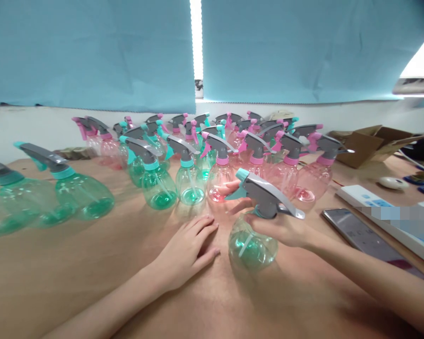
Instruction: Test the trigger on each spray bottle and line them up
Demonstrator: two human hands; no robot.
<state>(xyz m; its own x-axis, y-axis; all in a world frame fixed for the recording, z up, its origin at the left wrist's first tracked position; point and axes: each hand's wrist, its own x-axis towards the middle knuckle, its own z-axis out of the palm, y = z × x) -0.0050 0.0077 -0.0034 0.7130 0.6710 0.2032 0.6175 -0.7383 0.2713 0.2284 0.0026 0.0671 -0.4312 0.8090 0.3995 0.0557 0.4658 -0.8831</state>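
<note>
My right hand (268, 226) is wrapped around the neck of a green spray bottle (252, 247) with a grey and teal trigger head. Some fingers reach out past the trigger on its far side. The bottle is roughly upright at the table's middle; whether its base touches the wood I cannot tell. My left hand (185, 249) lies on the table to its left, palm down and fingers extended, holding nothing. Just beyond that hand stand a green spray bottle (159, 188), a paler green one (190, 186) and a pink one (221, 179).
Several more pink and green spray bottles crowd the back of the wooden table (102, 263). Green bottles (83, 195) stand at the left. To the right are a phone (360, 235), a white power strip (360, 195), a white mouse (393, 183) and an open cardboard box (360, 146).
</note>
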